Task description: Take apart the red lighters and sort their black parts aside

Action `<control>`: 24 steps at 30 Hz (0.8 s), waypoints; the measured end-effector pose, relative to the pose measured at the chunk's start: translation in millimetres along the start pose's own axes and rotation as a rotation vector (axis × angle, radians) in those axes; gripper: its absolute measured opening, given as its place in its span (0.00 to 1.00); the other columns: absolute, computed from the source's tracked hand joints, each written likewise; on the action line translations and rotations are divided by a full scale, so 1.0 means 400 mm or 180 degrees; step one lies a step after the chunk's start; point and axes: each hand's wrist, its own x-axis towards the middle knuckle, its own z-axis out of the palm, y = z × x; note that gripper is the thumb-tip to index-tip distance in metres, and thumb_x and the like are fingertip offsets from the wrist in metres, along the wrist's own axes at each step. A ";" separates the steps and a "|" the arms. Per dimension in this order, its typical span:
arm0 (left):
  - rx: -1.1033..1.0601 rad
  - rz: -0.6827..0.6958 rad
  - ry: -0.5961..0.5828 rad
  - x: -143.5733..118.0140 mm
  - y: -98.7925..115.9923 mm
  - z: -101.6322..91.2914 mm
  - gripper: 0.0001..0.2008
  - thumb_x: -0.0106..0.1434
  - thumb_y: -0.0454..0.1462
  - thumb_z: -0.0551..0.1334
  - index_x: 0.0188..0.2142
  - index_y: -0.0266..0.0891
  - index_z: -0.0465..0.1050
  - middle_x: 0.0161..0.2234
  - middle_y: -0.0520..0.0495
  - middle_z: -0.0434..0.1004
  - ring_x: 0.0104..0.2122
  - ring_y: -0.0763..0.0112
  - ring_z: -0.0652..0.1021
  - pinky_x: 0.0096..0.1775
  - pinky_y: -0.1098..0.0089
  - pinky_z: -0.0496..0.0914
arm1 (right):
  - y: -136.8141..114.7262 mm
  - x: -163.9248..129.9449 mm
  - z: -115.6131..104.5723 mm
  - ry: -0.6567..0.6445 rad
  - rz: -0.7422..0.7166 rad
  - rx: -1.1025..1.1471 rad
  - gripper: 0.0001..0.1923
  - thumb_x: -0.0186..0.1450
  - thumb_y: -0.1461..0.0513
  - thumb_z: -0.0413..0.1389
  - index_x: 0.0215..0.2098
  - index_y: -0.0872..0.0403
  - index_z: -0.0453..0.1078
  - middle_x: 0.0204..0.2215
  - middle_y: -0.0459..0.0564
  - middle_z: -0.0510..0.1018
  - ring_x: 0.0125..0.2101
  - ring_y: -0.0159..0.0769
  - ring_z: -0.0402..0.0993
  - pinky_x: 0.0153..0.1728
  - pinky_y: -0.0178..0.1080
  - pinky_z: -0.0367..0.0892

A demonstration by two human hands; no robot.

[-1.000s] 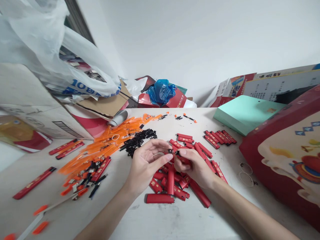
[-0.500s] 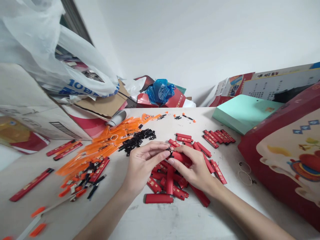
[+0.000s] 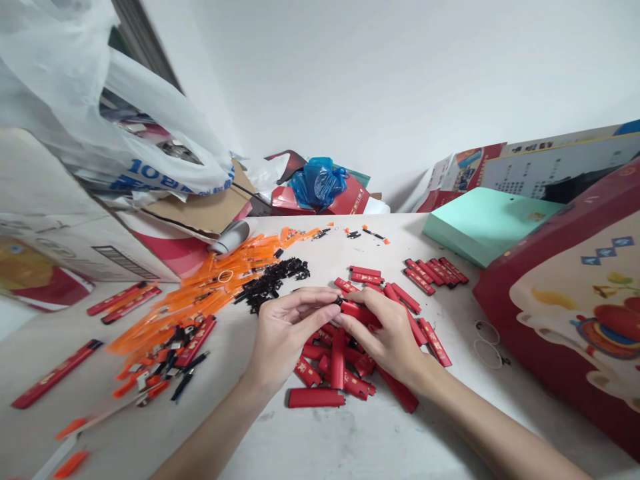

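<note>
Above a pile of red lighter shells point(image 3: 337, 360), both my hands meet at one piece. My right hand point(image 3: 393, 327) is closed round a red lighter shell point(image 3: 359, 312) with its end pointing left. At that end sits a small black part point(image 3: 339, 302), pinched by the thumb and fingers of my left hand point(image 3: 290, 327). Its exact shape is hidden by the fingertips. Just beyond my left hand lies a heap of small black parts point(image 3: 273, 280). Orange plastic pieces point(image 3: 200, 287) spread to the left of it.
Red lighters point(image 3: 437, 272) lie in a row at the back right. A mint-green box point(image 3: 490, 220) and a large red printed bag point(image 3: 565, 313) stand on the right. At left are a carton point(image 3: 75, 213) and a white plastic bag point(image 3: 165, 147). Loose orange and black bits point(image 3: 150, 377) lie front left.
The view has shifted slightly. My hands stay together at the lighter shell, and the black part now appears closer against its end, with the fingertips moved a little.
</note>
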 end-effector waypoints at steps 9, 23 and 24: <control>0.0577 0.0480 -0.0019 -0.007 -0.003 0.001 0.07 0.61 0.35 0.71 0.39 0.46 0.85 0.41 0.48 0.86 0.44 0.64 0.84 0.50 0.66 0.79 | 0.003 -0.002 0.001 0.0102 -0.0090 -0.0044 0.09 0.72 0.60 0.58 0.49 0.53 0.71 0.41 0.52 0.82 0.38 0.37 0.79 0.40 0.40 0.74; 0.1139 0.1444 0.0137 -0.036 -0.021 0.017 0.17 0.61 0.29 0.70 0.47 0.50 0.83 0.45 0.51 0.85 0.44 0.66 0.85 0.51 0.65 0.80 | -0.007 -0.013 0.004 0.0086 -0.0104 -0.0082 0.11 0.72 0.63 0.56 0.52 0.57 0.73 0.45 0.57 0.83 0.42 0.43 0.82 0.40 0.42 0.77; 0.1144 0.1460 0.0142 -0.036 -0.022 0.017 0.17 0.61 0.29 0.70 0.47 0.49 0.83 0.46 0.51 0.85 0.44 0.66 0.85 0.50 0.65 0.81 | -0.008 -0.013 0.003 0.0077 -0.0107 -0.0081 0.11 0.73 0.63 0.56 0.52 0.57 0.73 0.44 0.57 0.83 0.42 0.43 0.82 0.40 0.42 0.77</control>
